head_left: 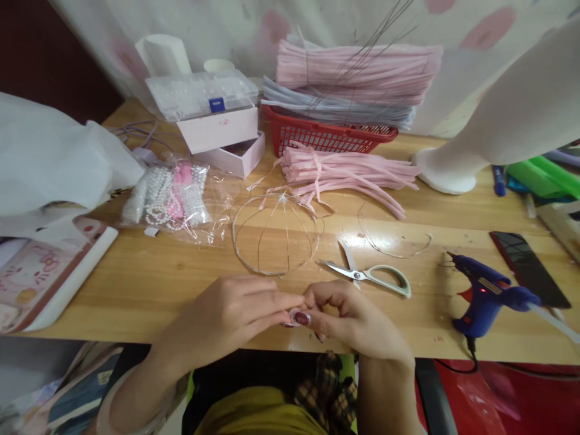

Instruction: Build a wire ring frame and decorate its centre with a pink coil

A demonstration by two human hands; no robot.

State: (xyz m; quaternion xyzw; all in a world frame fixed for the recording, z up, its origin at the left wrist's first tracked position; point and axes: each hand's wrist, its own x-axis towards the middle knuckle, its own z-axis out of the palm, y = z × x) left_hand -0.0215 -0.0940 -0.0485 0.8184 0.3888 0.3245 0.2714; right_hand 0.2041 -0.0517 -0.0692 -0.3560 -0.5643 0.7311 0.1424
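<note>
scissors (357,275) and wire frame (283,198) lie beyond hands (240,311) (351,317).

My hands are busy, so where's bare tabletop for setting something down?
Between the pink case and left hand; also between the right hand and glue gun. Crowded at the back: red basket, pink bundle before it.

The desk (176,266) has a light-brown wood surface with visible grain and horizontal plank seams. A white covering (244,30) printed with pink oval patches spans the rear, behind the desk. A dark brown panel (49,48) occupies the upper left corner. Light reflects as a bright glare right of the desk's center. A red surface (539,399) lies below the front edge, at right.
</note>
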